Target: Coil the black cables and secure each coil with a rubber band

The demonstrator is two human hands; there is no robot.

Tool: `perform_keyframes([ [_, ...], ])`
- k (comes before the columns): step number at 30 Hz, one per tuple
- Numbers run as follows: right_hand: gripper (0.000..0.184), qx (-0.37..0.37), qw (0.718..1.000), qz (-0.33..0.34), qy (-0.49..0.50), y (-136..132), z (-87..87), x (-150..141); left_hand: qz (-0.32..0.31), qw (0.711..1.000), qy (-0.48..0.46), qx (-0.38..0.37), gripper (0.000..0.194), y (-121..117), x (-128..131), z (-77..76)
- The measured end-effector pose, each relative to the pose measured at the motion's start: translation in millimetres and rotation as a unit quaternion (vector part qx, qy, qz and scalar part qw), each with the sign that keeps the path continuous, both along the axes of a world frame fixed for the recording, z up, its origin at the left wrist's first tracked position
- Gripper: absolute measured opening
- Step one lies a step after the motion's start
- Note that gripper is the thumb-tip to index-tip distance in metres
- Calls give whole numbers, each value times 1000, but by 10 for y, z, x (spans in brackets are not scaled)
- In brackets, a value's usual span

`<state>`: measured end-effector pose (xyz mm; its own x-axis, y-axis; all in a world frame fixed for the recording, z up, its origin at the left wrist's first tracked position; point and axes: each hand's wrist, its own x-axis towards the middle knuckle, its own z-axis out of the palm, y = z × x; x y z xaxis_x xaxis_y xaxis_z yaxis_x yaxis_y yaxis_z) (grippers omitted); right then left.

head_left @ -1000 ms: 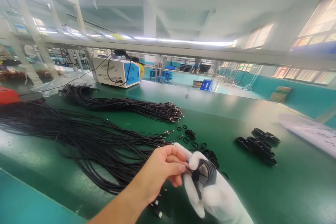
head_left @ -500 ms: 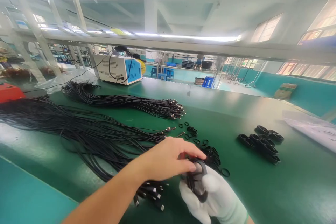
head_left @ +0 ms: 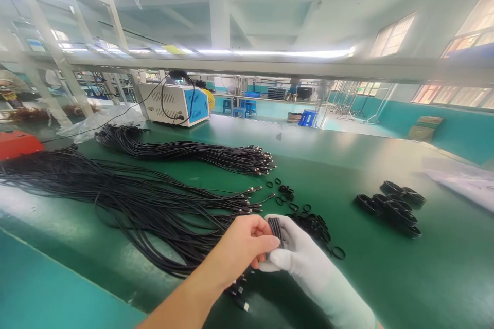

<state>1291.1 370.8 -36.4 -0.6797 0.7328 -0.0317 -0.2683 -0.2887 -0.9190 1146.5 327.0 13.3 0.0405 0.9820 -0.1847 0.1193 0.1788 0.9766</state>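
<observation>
A coiled black cable point(head_left: 275, 231) is held between both hands above the green bench, its turns lying side by side. My bare left hand point(head_left: 250, 240) pinches the coil from the left, thumb across its near side. Wearing a white glove, my right hand point(head_left: 293, 249) wraps round the coil from the right, with thumb and fingers closed on it. Just beyond the glove lies a pile of small black rings point(head_left: 314, 226). Under and beside the left forearm runs a bundle of loose black cables point(head_left: 154, 205) with metal plug ends. The coil's lower part is hidden by the fingers.
Several finished cable coils point(head_left: 391, 208) sit at the right. A second cable bundle point(head_left: 185, 151) lies farther back, before a white and blue machine point(head_left: 175, 105). A red box point(head_left: 19, 145) stands at the left; a plastic sheet point(head_left: 459, 180) lies at the right edge.
Both hands have moved slightly up and left and closer together. The coil has turned from showing its open loop to showing its outer edge. The camera view has shifted a little.
</observation>
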Motion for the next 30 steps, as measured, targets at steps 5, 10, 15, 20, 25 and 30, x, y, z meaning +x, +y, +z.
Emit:
perform_keyframes([
  [5, 59, -13, 999, 30, 38, -61, 78, -21, -8, 997, -71, -3, 8, -42, 58, -45],
  [10, 53, -35, 997, 38, 62, -106, 144, -2, 10, 995, 74, 65, 13, -48, -16, -35],
  [15, 63, -3, 1000, 13, 6, -82, 34, -66, 50, 913, 301, 272, 40, -81, -31, -75],
  [20, 70, -19, 999, 21, 45, -113, 27, -104, 108, 899, 289, 312, 34, -6, 4, -242],
  [25, 47, -81, 984, 67, 141, -132, 74, -28, 89, 927, 239, 276, 24, 93, 22, -20],
  [30, 47, -102, 983, 25, 148, 137, 194, 460, 126, 926, 259, 245, 14, 52, -330, 223],
])
